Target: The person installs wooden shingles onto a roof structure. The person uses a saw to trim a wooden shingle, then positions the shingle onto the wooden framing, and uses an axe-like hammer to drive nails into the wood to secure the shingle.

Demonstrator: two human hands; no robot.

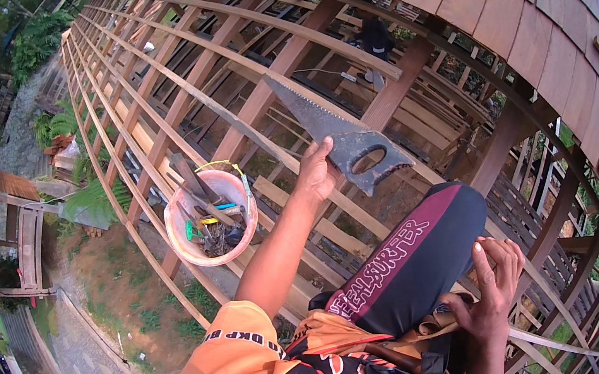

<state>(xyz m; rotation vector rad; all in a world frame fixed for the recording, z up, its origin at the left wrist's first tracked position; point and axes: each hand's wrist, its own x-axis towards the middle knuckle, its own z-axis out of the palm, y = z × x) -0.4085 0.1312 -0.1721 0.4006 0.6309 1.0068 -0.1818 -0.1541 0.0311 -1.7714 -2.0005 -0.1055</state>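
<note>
The left hand [319, 172] pinches the handsaw [334, 134] where blade meets handle, thumb on top; the handle's hole is unfilled. The saw hangs above the open roof battens [365, 59], toe pointing away from the body, so a firm hold matters: a drop could slip through the gaps. For control, fingers through the handle would serve better. The right hand [493, 296], loosely curled and seemingly empty beside the knee, could steady the handle, clear of the teeth.

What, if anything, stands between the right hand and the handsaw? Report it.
In this view, the bent knee lies between the right hand, on its near side, and the handsaw, held beyond it in the left hand. Nothing else visible intervenes.
</note>
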